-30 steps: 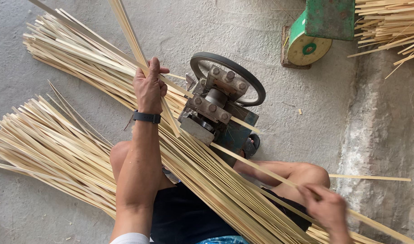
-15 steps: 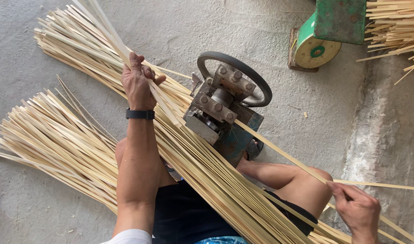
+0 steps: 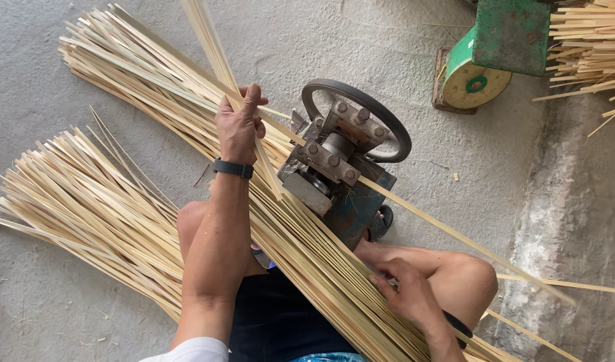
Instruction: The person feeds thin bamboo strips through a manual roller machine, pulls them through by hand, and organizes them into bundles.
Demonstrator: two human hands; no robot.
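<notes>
Bamboo strips, long bundle point(image 3: 187, 100): laid diagonally across the concrete floor point(image 3: 421, 40) and over the lap, with a second fanned heap point(image 3: 73, 201) to its left. Hand-wheel splitting machine point(image 3: 341, 154), grey and blue: set just right of the bundle, with one strip point(image 3: 455, 234) seen running out of it. Left hand point(image 3: 239, 127), fingers closed, is clasped round a raised strip point(image 3: 210, 47); right hand point(image 3: 405, 295), fingers curled, is pressed on the bundle's near end.

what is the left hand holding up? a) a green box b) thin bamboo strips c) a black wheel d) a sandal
b: the left hand is closed around a few thin bamboo strips raised above the pile on the floor, beside the small machine with the wheel.
</notes>
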